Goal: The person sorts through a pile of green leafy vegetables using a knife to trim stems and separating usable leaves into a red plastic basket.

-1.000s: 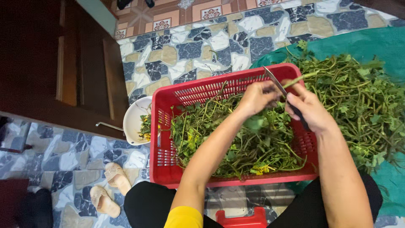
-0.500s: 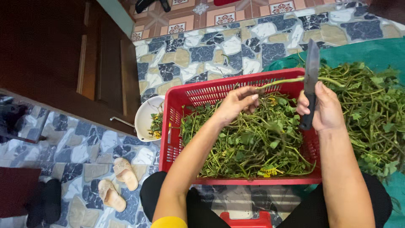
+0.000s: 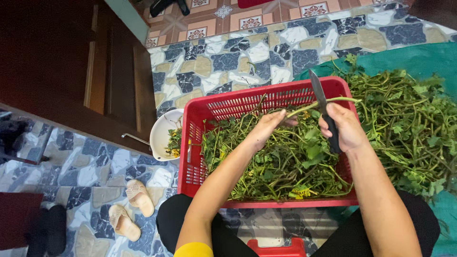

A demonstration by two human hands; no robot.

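Green stem (image 3: pixel 316 103): light, limp, pinched near its cut end by left hand (image 3: pixel 267 129) above red basket (image 3: pixel 266 99); right hand (image 3: pixel 346 127) clenched on knife (image 3: pixel 320 97).

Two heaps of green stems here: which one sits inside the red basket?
The heap under both hands, in the red basket. The other heap lies loose on the teal sheet beside the right hand, outside the basket.
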